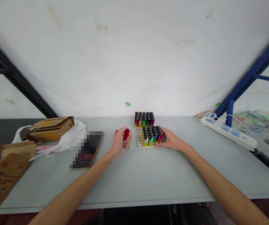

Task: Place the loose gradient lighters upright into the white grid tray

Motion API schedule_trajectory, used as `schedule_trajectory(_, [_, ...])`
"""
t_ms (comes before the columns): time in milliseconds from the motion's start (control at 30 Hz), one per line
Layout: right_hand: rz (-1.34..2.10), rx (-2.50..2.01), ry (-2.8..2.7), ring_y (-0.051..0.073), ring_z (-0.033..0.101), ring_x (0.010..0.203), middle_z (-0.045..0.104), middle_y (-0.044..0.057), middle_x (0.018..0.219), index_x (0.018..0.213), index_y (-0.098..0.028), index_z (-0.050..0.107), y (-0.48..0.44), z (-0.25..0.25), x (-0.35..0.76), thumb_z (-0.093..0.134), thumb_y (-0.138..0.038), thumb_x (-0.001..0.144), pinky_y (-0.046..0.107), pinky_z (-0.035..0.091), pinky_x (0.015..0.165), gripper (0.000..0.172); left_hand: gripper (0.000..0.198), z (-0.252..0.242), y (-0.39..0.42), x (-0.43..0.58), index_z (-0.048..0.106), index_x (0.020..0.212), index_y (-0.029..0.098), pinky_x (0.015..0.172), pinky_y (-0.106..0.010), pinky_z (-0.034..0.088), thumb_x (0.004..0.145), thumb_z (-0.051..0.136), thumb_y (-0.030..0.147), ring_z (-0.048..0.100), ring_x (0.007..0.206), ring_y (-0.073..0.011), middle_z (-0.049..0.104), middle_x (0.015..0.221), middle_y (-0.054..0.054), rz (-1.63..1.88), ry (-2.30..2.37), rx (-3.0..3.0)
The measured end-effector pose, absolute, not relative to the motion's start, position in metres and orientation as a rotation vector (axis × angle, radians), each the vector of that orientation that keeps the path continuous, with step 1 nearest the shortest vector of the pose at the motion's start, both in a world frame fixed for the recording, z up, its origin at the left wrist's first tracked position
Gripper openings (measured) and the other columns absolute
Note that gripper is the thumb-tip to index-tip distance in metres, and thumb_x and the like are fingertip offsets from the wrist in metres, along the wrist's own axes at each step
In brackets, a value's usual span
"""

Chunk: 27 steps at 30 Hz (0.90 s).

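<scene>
My left hand [121, 139] is closed around red lighters [126, 133] with black tops, just left of a white tray [139, 142]; how many it holds is hidden. Upright lighters [150, 137] in yellow, green, blue and pink rows fill most of that tray. Its left-hand column of round slots holds nothing. My right hand [170, 139] grips the tray's right side, thumb at the front corner and fingers against the pink row. Behind stands a second tray of lighters [144, 120], with a red row at its left.
A phone [87, 151] lies to the left, partly pixelated. Beyond it are cardboard boxes [52, 128] on a white plastic bag [74, 131] and an opened carton [6, 172]. At right is a power strip [229, 132] with cables. A white wall [134, 62] backs the grey table [148, 178].
</scene>
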State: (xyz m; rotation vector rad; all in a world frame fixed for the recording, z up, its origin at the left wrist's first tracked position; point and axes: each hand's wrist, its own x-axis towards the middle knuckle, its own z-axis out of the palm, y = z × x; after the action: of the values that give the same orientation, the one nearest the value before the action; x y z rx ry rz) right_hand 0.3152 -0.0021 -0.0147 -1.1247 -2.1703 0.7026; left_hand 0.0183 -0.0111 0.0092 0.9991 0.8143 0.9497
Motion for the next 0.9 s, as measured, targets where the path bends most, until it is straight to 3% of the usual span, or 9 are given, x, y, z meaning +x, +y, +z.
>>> schedule_trajectory(300, [0.686,-1.139,-2.176,0.032,0.065,0.102,0.069,0.012,0.117,0.134,-0.019,0.059,-0.003,-0.013,0.313,0.088,-0.062,0.072,0.049,0.055,0.093,0.081,0.048,0.040,0.006,0.038,0.040,0.057,0.021,0.039,-0.018,0.014,0.094,0.042,0.053,0.013,0.040,-0.0060,0.021,0.047,0.009,0.954,0.823,1.037])
schedule_trajectory(633, [0.673,-1.158,-2.170,0.034,0.065,0.107,0.070,0.012,0.123,0.138,-0.021,0.058,-0.002,-0.016,0.318,0.089,-0.061,0.071,0.052,0.053,0.099,0.084,0.054,0.018,-0.008,0.033,0.032,0.054,0.023,0.037,-0.019,0.011,0.089,0.047,0.062,0.008,0.041,-0.0067,0.014,0.049,0.010,0.938,0.793,0.977])
schedule_trajectory(900, [0.691,-1.152,-2.189,0.034,0.065,0.111,0.068,0.013,0.128,0.140,-0.020,0.056,-0.003,-0.014,0.320,0.087,-0.059,0.074,0.052,0.053,0.100,0.083,0.044,0.015,-0.009,0.032,0.035,0.055,0.024,0.037,-0.018,0.010,0.090,0.043,0.049,0.007,0.040,-0.0075,0.012,0.049,0.010,0.995,0.822,0.957])
